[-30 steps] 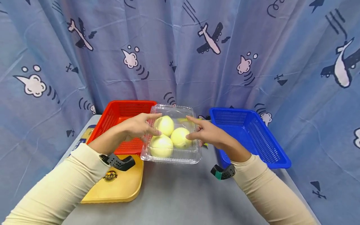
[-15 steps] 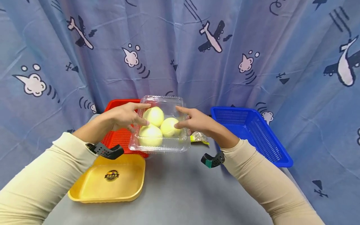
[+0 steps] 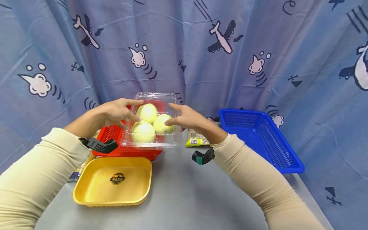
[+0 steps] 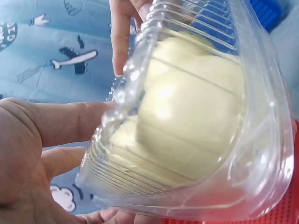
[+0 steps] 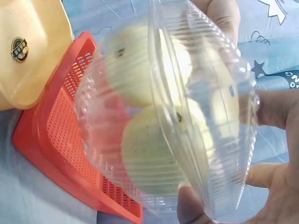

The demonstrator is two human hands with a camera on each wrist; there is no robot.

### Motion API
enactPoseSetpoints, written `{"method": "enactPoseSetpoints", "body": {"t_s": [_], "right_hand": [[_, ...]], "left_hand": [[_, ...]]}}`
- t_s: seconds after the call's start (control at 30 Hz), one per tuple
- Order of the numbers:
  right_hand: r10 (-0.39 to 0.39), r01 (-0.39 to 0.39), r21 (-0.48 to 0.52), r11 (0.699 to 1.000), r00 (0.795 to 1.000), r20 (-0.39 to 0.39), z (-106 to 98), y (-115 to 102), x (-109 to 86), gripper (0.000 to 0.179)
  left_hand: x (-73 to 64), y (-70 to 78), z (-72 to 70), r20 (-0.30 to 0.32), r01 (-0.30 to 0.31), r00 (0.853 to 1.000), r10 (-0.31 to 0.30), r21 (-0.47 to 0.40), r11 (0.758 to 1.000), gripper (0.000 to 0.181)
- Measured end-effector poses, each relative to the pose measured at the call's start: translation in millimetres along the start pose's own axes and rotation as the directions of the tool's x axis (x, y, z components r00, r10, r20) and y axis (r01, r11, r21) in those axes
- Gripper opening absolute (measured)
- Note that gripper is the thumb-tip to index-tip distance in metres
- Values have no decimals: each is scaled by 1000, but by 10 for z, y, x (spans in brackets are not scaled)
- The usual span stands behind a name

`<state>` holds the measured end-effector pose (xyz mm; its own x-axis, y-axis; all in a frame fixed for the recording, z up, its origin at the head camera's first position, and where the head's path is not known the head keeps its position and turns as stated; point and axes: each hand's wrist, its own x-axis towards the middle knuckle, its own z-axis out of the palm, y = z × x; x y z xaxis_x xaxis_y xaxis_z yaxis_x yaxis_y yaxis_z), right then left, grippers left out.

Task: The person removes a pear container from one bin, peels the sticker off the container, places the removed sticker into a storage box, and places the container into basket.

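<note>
A clear plastic clamshell box (image 3: pixel 149 145) with three round, pale yellow fruits (image 3: pixel 143 131) inside hangs over the red basket (image 3: pixel 149 155) in the head view. My left hand (image 3: pixel 118 111) grips its left side, thumb and index finger over the lid and the other fingers lower down. On the opposite side my right hand (image 3: pixel 188 119) holds the box the same way. The left wrist view shows the ribbed box wall (image 4: pixel 261 182) close up, fruits pressed near it. Seen from the right wrist, the lid and base meet along a rim (image 5: pixel 163 116).
In front of the red basket lies a shallow yellow tray (image 3: pixel 132 191) with a round label. A blue basket (image 3: pixel 258 134) stands at the right. Between the baskets is a packet with a yellow-green edge (image 3: pixel 196 141). Another packet (image 3: pixel 75 176) shows left of the tray. A patterned curtain (image 3: pixel 184 48) hangs behind.
Both hands have carried the box left and away from me, from beside the red basket to over it. The yellow-green packet and more of the yellow tray have come into view.
</note>
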<state>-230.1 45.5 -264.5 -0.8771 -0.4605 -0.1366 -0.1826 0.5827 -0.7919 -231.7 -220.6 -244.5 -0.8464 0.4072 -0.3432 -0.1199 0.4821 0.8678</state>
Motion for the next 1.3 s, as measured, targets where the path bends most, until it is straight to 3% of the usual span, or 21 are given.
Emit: {"method": "enactPoseSetpoints", "body": {"t_s": [0.57, 0.77, 1.1, 1.3], "right_hand": [[18, -15, 62, 998, 999, -49, 394, 68, 534, 85], [-5, 6, 11, 1000, 996, -87, 553, 130, 726, 86], [34, -39, -32, 999, 989, -145, 790, 187, 936, 87], [64, -73, -50, 996, 984, -164, 919, 216, 1060, 88]], "left_hand": [[153, -373, -262, -84, 32, 996, -35, -32, 999, 83], [259, -558, -327, -117, 38, 992, -42, -37, 999, 83], [361, -844, -386, -170, 57, 984, -60, -23, 998, 81], [426, -984, -397, -191, 39, 981, -35, 15, 999, 79]]}}
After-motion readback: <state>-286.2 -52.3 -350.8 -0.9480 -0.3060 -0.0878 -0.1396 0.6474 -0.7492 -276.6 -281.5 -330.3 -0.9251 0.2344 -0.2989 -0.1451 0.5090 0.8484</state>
